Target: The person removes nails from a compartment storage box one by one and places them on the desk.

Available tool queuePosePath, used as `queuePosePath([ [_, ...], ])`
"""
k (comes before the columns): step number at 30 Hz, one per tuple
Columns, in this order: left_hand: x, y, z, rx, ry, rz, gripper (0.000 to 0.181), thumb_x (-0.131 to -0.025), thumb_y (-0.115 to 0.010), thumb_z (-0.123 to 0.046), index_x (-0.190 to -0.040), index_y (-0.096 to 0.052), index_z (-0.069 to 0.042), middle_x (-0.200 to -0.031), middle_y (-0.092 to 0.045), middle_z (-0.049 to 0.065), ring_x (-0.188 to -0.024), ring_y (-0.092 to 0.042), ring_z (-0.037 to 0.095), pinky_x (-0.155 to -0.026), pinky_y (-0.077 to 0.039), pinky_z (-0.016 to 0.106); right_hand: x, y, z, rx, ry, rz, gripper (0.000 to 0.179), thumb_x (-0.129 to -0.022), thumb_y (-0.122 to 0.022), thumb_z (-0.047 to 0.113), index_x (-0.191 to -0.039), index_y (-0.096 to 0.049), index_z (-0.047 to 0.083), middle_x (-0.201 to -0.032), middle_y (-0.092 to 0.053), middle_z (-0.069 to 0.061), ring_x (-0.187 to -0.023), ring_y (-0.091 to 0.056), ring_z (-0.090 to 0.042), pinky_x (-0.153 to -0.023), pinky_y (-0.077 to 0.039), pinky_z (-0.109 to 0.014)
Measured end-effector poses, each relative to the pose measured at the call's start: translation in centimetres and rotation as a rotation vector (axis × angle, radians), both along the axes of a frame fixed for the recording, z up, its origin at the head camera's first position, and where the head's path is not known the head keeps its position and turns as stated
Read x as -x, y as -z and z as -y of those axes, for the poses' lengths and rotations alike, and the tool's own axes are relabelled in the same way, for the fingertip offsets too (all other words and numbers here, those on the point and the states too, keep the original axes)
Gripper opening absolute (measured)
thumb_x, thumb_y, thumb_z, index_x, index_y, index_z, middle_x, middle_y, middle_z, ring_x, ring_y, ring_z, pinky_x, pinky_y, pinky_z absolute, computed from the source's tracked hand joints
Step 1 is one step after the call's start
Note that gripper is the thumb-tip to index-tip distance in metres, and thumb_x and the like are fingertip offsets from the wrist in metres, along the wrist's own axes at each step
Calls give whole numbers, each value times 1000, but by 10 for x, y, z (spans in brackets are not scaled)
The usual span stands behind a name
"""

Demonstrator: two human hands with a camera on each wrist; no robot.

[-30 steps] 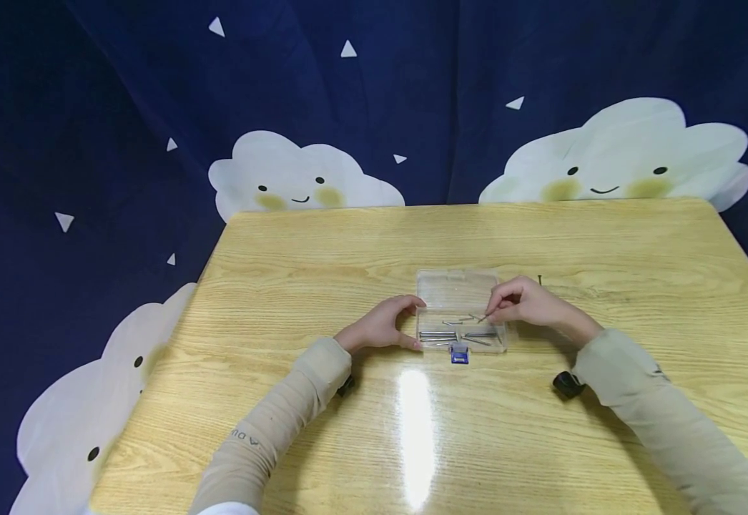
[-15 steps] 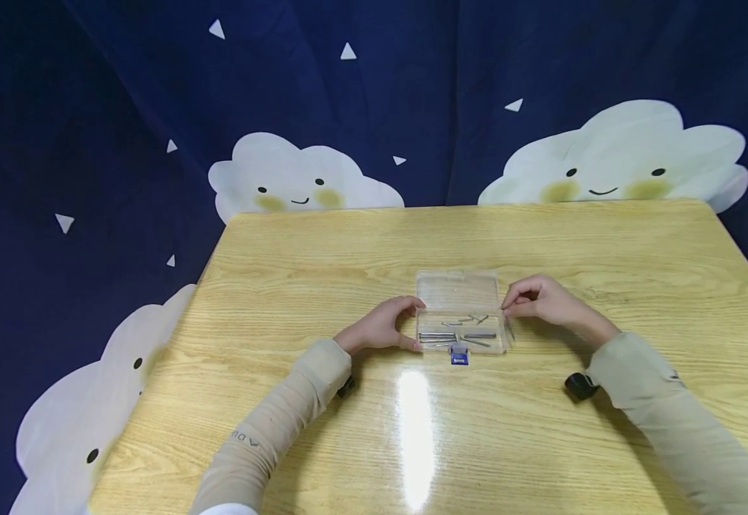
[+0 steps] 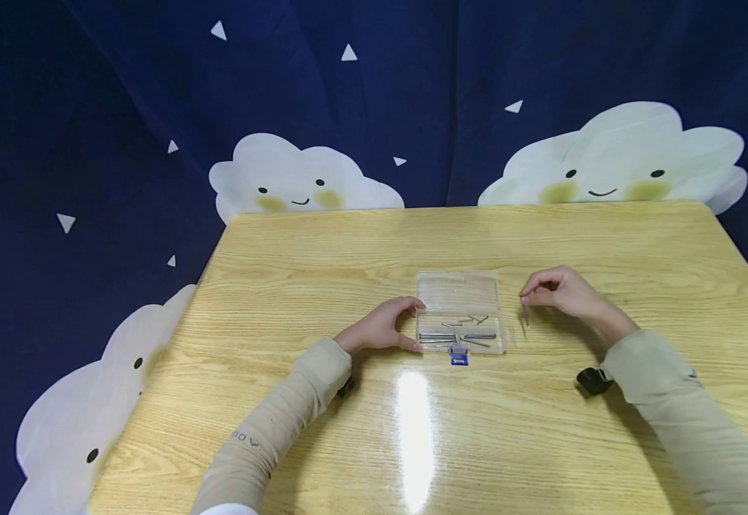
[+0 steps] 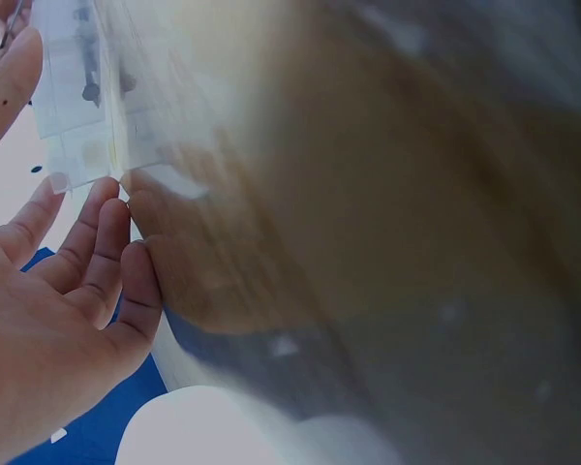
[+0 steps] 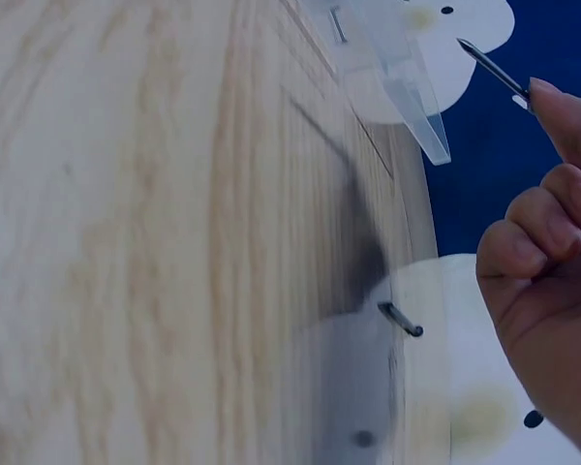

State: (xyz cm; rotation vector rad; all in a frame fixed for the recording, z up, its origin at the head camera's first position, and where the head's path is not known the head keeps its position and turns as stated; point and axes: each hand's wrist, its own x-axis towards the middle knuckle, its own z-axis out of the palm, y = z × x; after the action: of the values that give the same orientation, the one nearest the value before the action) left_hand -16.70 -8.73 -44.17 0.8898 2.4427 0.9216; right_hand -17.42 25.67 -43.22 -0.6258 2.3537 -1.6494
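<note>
My left hand [image 3: 382,325] holds the left end of a clear plastic box [image 3: 420,322], its thumb at the front corner and a finger at the back corner. The box's lid [image 3: 458,290] lies back, and a blue latch [image 3: 459,356] sticks out in front. Long nails [image 3: 437,335] lie in the front of the box, shorter ones [image 3: 465,320] behind them. To the right of the box, my right hand [image 3: 566,292] pinches a nail [image 5: 494,66] between thumb and finger, point down over the table.
In the right wrist view another nail [image 5: 400,319] is on the wooden table [image 5: 155,252], beyond the right hand's shadow; the hand hides it from the head view. A dark blue curtain [image 3: 425,86] with clouds hangs behind the table's far edge.
My right hand has moved right, from over the box to beside it, and now has a nail hanging from its fingertips. The left hand and the box have stayed in place.
</note>
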Motion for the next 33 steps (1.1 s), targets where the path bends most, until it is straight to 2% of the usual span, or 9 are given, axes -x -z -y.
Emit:
queuePosePath([
  [8,0,0,1,-7,0,3,69,-68,-81,-20,-125,-47,-3,-113,-53,9,-106,-48,19,-95,-34,29,5,-6,-14,-30,26,25,13,-85,-61,0,-89,-62,-12,-78,-66,-1,-69,-60,-21,-60,-49,-28],
  [19,0,-1,1,-27,6,14,67,-69,-81,-19,-124,-47,-2,-113,-53,10,-105,-47,20,-95,-35,29,12,-3,-29,23,66,60,14,-85,-61,1,-91,-63,-12,-80,-66,2,-72,-61,-18,-65,-50,-26],
  [29,0,1,1,-20,-2,17,69,-69,-81,-20,-125,-46,-2,-115,-52,9,-107,-47,20,-95,-34,29,22,9,-45,-121,148,19,19,-85,-63,8,-94,-64,-9,-79,-65,8,-69,-60,-17,-58,-47,-27],
  [33,0,1,1,-23,-3,12,69,-68,-81,-19,-126,-46,-2,-114,-53,9,-106,-48,20,-95,-34,29,24,9,-49,-147,174,29,19,-86,-63,10,-94,-65,-7,-78,-65,9,-62,-56,-16,-52,-43,-28],
])
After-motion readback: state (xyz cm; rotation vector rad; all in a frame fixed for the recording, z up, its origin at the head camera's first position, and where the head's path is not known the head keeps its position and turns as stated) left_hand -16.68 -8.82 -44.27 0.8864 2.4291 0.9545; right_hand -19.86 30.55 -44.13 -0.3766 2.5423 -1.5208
